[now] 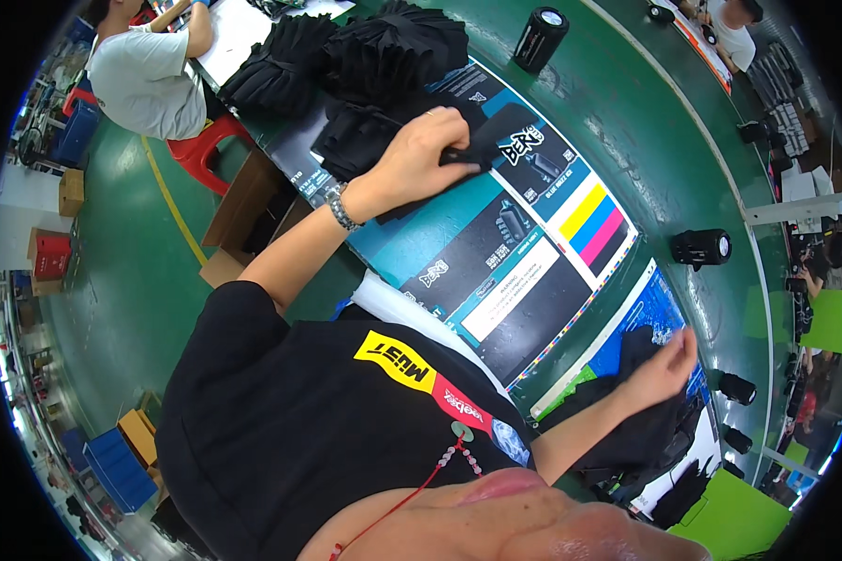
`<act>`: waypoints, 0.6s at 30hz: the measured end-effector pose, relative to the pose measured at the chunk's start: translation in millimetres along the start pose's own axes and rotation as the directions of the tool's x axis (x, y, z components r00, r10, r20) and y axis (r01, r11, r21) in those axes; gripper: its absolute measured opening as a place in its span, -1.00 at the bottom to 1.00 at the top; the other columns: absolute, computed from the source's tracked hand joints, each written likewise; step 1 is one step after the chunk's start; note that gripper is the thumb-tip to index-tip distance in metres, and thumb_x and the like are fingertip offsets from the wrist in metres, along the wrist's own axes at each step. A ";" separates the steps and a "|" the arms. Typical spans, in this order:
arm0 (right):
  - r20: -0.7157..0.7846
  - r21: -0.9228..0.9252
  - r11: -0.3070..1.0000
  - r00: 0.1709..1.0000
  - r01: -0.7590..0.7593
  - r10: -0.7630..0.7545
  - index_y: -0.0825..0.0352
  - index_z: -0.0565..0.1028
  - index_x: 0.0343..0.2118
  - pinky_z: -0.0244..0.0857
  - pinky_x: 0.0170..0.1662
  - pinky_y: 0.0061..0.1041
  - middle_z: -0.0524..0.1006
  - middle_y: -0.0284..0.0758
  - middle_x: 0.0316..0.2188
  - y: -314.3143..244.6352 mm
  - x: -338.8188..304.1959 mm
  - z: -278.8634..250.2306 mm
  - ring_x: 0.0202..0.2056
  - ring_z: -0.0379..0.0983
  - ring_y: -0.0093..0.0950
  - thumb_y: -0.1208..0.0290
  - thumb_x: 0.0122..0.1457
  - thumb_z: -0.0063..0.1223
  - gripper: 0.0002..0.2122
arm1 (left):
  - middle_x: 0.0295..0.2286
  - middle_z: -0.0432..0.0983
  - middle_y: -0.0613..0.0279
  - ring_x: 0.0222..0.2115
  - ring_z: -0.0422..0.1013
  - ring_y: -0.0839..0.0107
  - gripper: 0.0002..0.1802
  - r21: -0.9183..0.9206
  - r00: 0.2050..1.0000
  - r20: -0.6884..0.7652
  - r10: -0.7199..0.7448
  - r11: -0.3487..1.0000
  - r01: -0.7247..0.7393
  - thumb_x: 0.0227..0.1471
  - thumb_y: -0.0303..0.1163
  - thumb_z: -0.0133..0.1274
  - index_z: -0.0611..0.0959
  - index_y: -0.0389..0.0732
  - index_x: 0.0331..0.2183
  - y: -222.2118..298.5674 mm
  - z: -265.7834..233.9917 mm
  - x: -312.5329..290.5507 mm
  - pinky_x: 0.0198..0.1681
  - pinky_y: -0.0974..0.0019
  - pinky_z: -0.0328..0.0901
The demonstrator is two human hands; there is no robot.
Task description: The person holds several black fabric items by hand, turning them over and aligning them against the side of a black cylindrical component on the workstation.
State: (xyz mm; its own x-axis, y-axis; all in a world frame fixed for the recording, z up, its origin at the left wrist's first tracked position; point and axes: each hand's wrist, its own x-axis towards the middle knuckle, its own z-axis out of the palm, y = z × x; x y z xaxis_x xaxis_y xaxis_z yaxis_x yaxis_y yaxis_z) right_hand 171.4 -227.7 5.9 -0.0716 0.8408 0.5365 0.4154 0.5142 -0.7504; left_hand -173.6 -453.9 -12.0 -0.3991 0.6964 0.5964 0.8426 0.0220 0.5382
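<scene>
My left hand (428,159), with a linked metal watch at the wrist, is closed over a black fabric piece (472,154) lying on a printed sheet (486,243). Its thumb and fingers pinch the fabric near the sheet's far side. Beside it lies a folded stack of black fabric (355,140). Over on the right, my right hand (666,367) is held with its fingertips together above a heap of black fabric (627,430). I cannot make out what, if anything, those fingertips hold.
Large fanned bundles of black fabric (393,51) sit at the far left of the table. Black cylinders (540,39) stand on the green surface beyond. A co-worker in a grey shirt (150,79) sits at the upper left on a red stool (210,150). An open cardboard box (253,206) is near my left arm.
</scene>
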 end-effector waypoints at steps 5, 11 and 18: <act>0.554 0.277 0.957 0.798 0.091 -0.236 0.40 0.48 -0.21 0.22 0.02 -0.47 0.48 -0.24 -0.13 -77.9 -45.4 88.8 -0.08 0.40 -0.39 0.56 0.02 0.15 -0.77 | -0.51 0.30 0.23 -0.43 0.28 0.24 -0.69 0.194 0.969 0.147 0.199 0.955 -0.225 -0.36 -0.48 0.23 0.41 -0.18 -0.53 21.2 -4.2 -10.5 -0.35 0.25 0.20; 0.659 0.644 0.734 0.329 0.216 -0.676 0.39 0.38 -0.07 0.15 0.10 -0.29 0.41 -0.14 -0.02 -138.0 -101.7 163.8 0.07 0.28 -0.17 0.56 -0.08 0.17 -0.57 | -0.51 0.29 0.23 -0.41 0.28 0.26 -0.72 0.353 0.979 0.107 0.176 0.913 -0.203 -0.36 -0.44 0.20 0.42 -0.17 -0.53 20.2 -33.4 -31.8 -0.34 0.25 0.18; 0.703 0.565 0.710 0.206 0.420 -0.681 0.35 0.43 -0.16 0.14 -0.03 -0.30 0.44 -0.25 -0.19 -133.7 -128.7 203.0 -0.07 0.31 -0.28 0.46 -0.15 0.24 -0.59 | -0.39 0.38 0.13 -0.34 0.35 0.13 -0.65 0.609 0.988 -0.102 -0.119 0.777 0.156 -0.25 -0.38 0.26 0.47 -0.27 -0.39 -33.1 -118.9 -83.1 -0.31 0.19 0.26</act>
State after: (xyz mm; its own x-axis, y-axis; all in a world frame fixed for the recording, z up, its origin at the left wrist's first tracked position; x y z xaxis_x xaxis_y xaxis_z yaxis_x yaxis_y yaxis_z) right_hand -59.0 -370.4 -41.2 -0.9349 -0.0585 0.3501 -0.2478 0.8138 -0.5257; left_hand -211.4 -597.7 -8.6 -0.5310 0.6123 0.5857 0.8130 0.5629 0.1486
